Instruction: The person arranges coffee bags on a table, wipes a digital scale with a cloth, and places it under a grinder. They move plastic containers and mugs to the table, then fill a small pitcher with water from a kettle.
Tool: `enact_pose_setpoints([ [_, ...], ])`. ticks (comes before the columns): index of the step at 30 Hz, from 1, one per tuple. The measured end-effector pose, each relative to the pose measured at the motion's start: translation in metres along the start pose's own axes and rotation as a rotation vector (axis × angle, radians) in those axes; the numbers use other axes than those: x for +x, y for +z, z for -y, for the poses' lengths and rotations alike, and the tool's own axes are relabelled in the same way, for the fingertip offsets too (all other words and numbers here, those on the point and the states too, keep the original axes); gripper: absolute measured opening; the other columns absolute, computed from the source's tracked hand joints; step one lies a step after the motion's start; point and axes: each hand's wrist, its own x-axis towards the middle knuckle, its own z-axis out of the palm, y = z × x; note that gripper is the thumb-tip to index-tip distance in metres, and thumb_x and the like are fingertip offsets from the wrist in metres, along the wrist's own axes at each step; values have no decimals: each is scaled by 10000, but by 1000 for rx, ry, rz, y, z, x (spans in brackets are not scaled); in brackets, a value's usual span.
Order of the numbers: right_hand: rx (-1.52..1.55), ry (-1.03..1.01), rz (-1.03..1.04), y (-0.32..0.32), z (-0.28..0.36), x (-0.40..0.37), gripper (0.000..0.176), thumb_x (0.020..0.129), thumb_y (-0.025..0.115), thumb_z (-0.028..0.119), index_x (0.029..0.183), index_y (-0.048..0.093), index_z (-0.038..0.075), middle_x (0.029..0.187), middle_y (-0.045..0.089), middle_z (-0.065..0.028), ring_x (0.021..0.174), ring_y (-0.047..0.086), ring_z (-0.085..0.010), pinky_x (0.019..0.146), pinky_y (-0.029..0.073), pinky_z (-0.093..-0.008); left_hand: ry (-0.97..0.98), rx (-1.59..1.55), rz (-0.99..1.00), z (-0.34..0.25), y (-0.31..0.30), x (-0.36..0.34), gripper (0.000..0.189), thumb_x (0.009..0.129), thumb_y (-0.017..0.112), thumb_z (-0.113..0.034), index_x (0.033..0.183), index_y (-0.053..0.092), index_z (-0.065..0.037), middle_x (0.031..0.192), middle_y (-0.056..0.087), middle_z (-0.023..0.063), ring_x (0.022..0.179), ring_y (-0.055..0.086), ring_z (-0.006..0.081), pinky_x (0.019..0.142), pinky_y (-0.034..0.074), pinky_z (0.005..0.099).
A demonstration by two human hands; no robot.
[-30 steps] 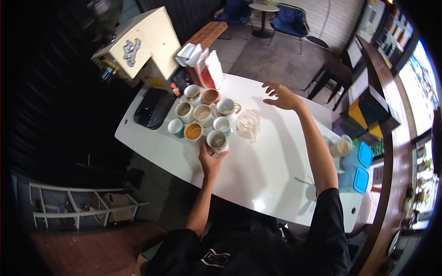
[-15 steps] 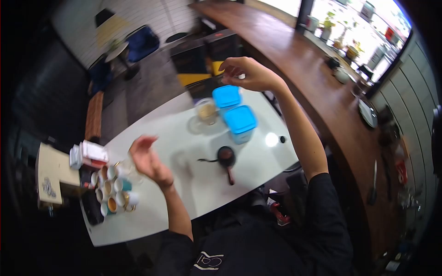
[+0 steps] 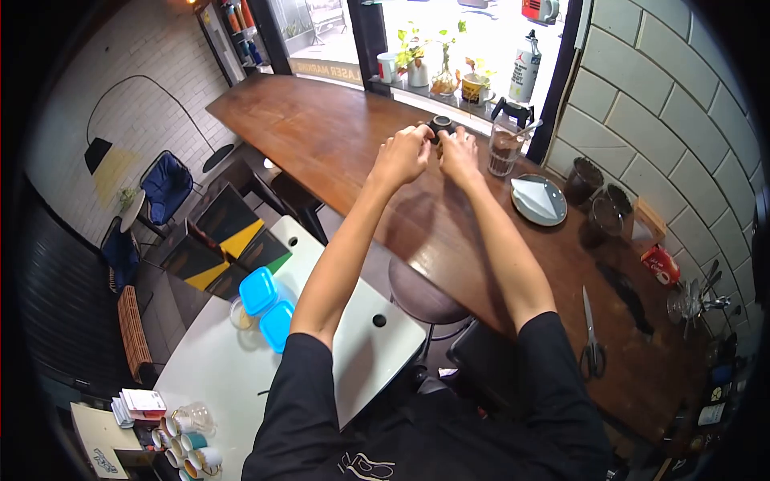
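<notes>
At the window side of the brown wooden counter, my two hands come together around a small dark round pot (image 3: 441, 123) with a light-coloured ring at its top. My left hand (image 3: 403, 156) has its fingers curled against the pot's left side. From the other side, my right hand (image 3: 459, 154) closes its fingers on the pot's right side. The hands cover the pot's lower part. Just right of my right hand stands a glass (image 3: 504, 151) of brown powder with a spoon in it.
Beyond the glass, a plate (image 3: 550, 218) holds a folded white napkin. Scissors (image 3: 592, 345) lie on the wooden counter (image 3: 321, 132). Potted plants and a mug (image 3: 475, 88) line the window ledge. Blue-lidded containers (image 3: 257, 290) and several cups stand on the white table (image 3: 204, 341).
My view has turned right, from the white table toward the wooden counter. Both hands, earlier apart and raised over the table, have reached the dark pot near the window.
</notes>
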Motion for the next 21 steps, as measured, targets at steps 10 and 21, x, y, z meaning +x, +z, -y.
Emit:
enact_pose_setpoints([
  [10,-304,-86,-28,51,-14,21,281,874,550,217,1142,605,155,1326,397,-205,1214,408,-421,946,344,-658,-218,33,116,100,95,91,453,886,571,-145,1320,445,-109,1338,464,167,1169,520,387,978,446,463],
  [21,-477,-77,-28,35,1,3,246,839,581,224,1017,669,79,1192,465,-159,1126,459,-367,857,426,-620,-158,-13,-3,120,127,105,404,884,636,-210,1228,535,-25,1249,543,175,1102,563,388,901,475,466],
])
